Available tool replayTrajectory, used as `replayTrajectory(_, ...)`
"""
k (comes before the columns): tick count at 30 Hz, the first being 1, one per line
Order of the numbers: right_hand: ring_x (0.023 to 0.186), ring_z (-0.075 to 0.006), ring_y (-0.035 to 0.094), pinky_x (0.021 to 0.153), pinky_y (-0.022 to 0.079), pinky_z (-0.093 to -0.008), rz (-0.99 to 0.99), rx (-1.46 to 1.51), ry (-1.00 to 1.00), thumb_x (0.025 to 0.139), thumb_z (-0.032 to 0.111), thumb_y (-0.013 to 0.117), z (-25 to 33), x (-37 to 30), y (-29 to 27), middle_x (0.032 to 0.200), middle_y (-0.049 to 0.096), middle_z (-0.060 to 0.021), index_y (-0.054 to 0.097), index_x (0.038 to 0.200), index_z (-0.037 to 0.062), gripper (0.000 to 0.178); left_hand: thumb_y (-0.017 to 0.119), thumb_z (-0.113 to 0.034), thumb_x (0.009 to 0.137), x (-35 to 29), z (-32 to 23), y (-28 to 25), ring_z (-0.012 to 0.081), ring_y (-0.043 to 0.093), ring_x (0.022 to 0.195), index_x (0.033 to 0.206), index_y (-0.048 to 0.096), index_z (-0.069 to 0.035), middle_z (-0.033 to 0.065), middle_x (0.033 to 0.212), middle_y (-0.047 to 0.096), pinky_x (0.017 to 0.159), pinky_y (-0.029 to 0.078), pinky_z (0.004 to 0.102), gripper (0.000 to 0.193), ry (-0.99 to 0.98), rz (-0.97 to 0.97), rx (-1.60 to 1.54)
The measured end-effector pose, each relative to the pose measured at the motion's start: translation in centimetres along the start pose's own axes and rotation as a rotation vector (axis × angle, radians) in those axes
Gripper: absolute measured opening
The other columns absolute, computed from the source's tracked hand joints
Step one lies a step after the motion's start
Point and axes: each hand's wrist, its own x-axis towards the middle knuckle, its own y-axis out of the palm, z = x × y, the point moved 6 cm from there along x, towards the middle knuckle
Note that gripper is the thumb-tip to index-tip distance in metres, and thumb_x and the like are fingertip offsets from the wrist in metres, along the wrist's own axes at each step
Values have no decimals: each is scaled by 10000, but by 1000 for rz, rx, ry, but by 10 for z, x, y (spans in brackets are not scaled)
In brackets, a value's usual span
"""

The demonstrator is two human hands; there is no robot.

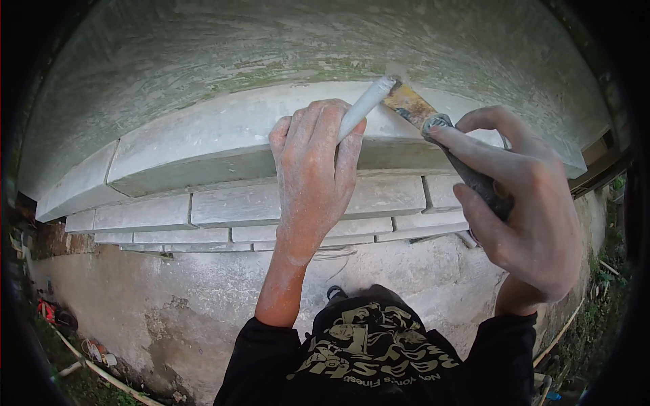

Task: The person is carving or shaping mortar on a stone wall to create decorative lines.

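My left hand, dusted with pale powder, is closed around a whitish rod that slants up to the right. In my right hand is a putty knife with a stained, yellowish-brown blade and a dark handle. The blade's end meets or nearly meets the rod's upper tip, just at the foot of the greenish-grey wall. Both hands are over the top of a pale grey ledge, whose stepped courses of blocks lie below. My left palm hides the rod's lower end.
A stained concrete floor spreads beneath the ledge. Red and dark items lie at the lower left, near a long pale pole. Green plants and another thin pole are at the right.
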Motion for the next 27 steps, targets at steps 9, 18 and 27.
replayTrajectory(9,699,-176,600,637,469,-329,-588,268,-89,776,252,773,-32,-14,10,863,687,-106,720,929,2,298,647,-152,978,-2,2,2,207,591,913,1027,646,-59,54,989,677,896,328,381,104,-2,-47,21)
replayTrajectory(18,499,-183,528,594,541,-384,-456,872,-576,854,190,665,-3,4,45,593,555,-39,525,657,56,276,649,-155,970,-1,3,3,251,633,936,1064,670,-31,94,1012,700,925,368,387,158,-29,-50,31)
replayTrajectory(27,415,-145,455,400,383,-281,-508,855,-545,887,137,658,-2,5,36,526,469,-13,491,655,53,298,685,-114,932,0,2,5,182,585,849,956,649,-80,30,953,685,862,316,356,55,18,-108,53)
